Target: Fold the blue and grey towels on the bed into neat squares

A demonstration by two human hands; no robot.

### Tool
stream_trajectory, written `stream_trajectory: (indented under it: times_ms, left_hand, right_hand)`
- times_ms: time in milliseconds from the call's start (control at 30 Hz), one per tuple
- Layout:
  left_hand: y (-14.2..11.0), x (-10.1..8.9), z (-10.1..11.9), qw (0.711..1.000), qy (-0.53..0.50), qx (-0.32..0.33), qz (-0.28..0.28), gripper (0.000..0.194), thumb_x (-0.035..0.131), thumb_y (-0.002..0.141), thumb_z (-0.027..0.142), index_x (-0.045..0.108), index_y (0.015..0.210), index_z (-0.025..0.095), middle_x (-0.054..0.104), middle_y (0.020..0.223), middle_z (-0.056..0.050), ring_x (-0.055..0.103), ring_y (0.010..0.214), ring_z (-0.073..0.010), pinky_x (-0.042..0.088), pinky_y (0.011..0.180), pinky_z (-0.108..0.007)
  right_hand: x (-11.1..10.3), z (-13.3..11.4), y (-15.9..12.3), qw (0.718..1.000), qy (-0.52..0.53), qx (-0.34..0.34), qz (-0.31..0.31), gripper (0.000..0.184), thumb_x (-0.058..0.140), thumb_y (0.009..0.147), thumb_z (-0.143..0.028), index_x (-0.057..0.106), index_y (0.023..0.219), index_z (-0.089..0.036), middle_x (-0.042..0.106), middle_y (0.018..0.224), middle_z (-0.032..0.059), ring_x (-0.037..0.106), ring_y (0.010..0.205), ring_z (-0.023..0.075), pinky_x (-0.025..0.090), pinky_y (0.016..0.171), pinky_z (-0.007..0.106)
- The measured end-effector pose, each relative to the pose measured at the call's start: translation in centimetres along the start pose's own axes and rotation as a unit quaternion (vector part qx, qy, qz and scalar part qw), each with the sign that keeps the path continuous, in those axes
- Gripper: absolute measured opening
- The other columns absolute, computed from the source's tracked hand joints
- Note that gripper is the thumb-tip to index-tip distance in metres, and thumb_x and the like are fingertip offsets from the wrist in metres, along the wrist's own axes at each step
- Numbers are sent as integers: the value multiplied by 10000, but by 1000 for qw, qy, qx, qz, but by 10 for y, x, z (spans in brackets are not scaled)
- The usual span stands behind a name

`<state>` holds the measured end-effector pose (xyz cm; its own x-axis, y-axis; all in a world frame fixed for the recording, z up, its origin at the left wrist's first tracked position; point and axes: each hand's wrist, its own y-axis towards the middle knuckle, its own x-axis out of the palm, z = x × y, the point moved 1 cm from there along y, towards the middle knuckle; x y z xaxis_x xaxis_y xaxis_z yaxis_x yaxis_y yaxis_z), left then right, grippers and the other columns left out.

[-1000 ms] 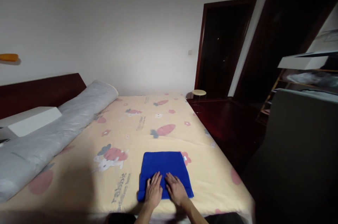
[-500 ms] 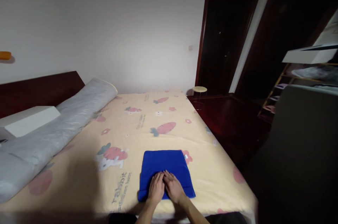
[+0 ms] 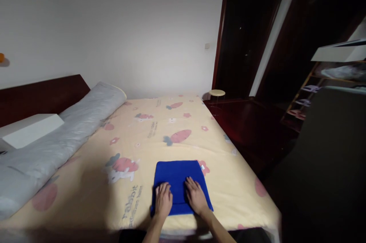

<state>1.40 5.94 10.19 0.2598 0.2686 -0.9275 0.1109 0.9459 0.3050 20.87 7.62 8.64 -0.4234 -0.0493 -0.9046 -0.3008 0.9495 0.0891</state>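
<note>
A folded blue cloth (image 3: pixel 178 176) lies flat near the front edge of the bed, with a crease or folded band running across its near side. My left hand (image 3: pixel 164 199) rests palm down on the cloth's left part, fingers stretched forward. On the right part lies my right hand (image 3: pixel 196 195), also flat with its fingers extended. Bare blue fabric shows between the two hands. A small white tag (image 3: pixel 203 167) sticks out at the cloth's upper right side.
Under the cloth is a bed (image 3: pixel 148 140) with a yellow rabbit-and-carrot sheet. A grey rolled bundle (image 3: pixel 82 124) lies along the left, with a white box (image 3: pixel 32 128) on it. A round stool (image 3: pixel 217 93) stands beyond the bed, and a rack (image 3: pixel 303 90) at right.
My hands were close together at the middle of the cloth. They have slid apart, the left one leftward and the right one rightward. The view has shifted slightly.
</note>
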Motion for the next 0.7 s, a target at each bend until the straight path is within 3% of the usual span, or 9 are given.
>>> stream_trajectory:
  times_ms: [67,167,367,500,567,700]
  left_hand:
    - [5,4,11,998,-37,30,-42,436,351,871,95,654,1156,225,675,1203,-51,573,1152,-177,422,1005,-350]
    - [9,9,9,998,-32,4,-52,444,371,874,117,618,1226,226,646,1270,-56,541,1203,-189,408,1014,-367]
    - [0,1,-44,989,85,-116,29,410,369,905,147,635,1206,229,645,1278,-78,520,1215,-236,358,1012,-466]
    - [-4,-2,-53,980,114,-139,84,412,367,912,156,623,1231,206,594,1354,-110,483,1276,-251,362,1016,-476]
    - [-1,2,-40,990,83,-94,72,437,358,907,146,607,1262,205,579,1376,-107,485,1290,-240,387,1020,-447]
    - [10,16,-1,998,-11,54,-25,499,332,877,111,599,1280,235,621,1337,-48,530,1258,-180,406,1062,-367]
  right_hand:
    - [5,-21,5,997,34,-59,-44,533,345,900,-195,476,1417,-190,407,1510,77,310,1428,202,251,1163,415]
    - [9,-31,10,993,43,-77,-81,562,371,872,-179,462,1426,-199,401,1514,67,304,1430,199,246,1166,424]
    - [-4,23,11,994,-42,103,8,519,316,939,-242,453,1432,-155,385,1518,92,290,1436,244,231,1171,471]
    - [-8,32,8,991,-54,120,21,521,326,942,-260,458,1423,-109,371,1520,133,292,1434,255,226,1176,460]
    - [-4,16,9,997,-27,66,3,524,326,932,-238,453,1429,-132,358,1531,117,278,1440,238,228,1176,446]
    - [8,-26,16,995,46,-61,-60,534,324,921,-206,436,1443,-190,392,1519,86,294,1435,207,249,1164,426]
